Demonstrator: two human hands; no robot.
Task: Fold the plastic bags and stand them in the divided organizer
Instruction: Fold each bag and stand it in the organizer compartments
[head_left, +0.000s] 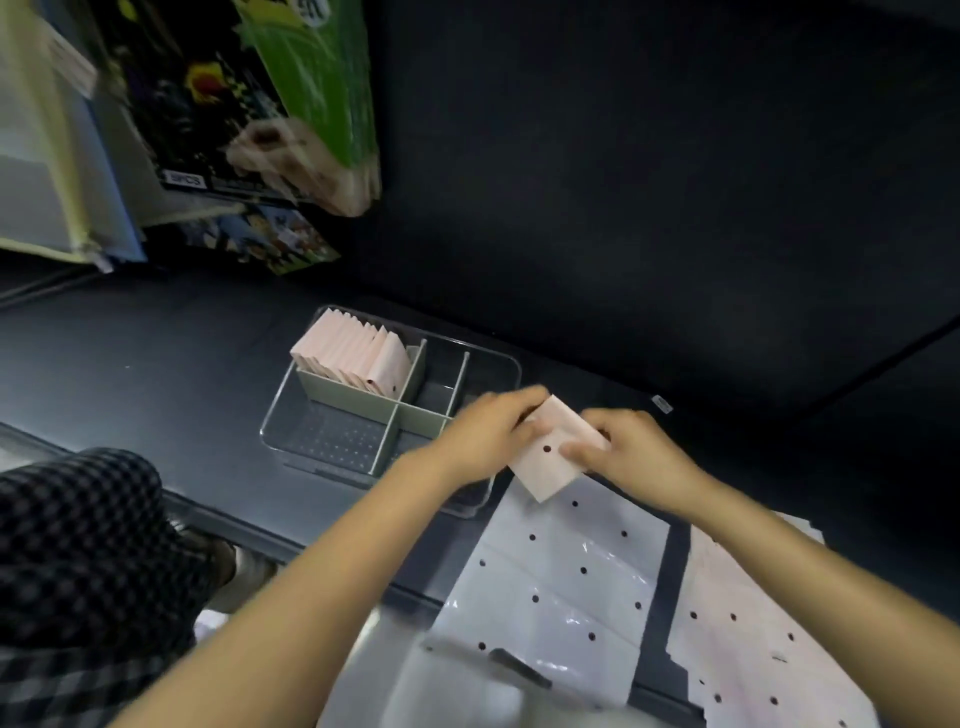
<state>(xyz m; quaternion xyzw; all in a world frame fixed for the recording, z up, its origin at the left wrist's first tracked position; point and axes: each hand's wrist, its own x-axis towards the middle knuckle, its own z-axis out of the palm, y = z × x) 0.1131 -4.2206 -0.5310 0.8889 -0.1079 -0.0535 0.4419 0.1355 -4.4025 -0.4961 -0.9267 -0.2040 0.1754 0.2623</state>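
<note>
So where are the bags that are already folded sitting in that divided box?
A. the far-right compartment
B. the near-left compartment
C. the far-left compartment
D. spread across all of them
C: the row of folded pink bags stands upright in the far-left compartment of the organizer; the near-left compartment shows only its bare dotted floor, and the others visible hold no bags.

dark table (156, 364) carries the clear divided organizer (291, 415) and flat plastic bags (561, 582).
</note>
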